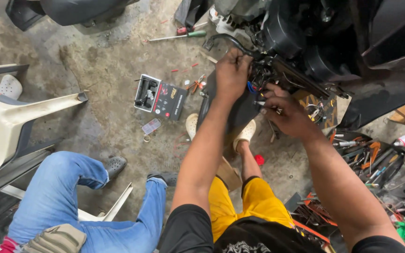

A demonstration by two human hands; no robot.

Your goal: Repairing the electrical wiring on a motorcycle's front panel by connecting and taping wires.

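I look down at a black motorbike (333, 42) with its panels off. My left hand (232, 72) reaches into the engine bay and grips a bundle of black cable beside a curved black hose (226, 40). My right hand (287, 115) is closed around a small metal tool whose tip points at the blue wires (251, 87) between both hands. My legs in yellow shorts (254, 197) and pale clogs (247, 131) stretch toward the bike.
Another person in blue jeans (76, 197) sits at my left beside a white bike panel (5, 122). A black parts package (160, 99) and a green-handled screwdriver (179, 35) lie on the concrete. A pile of hand tools (376, 164) sits at the right.
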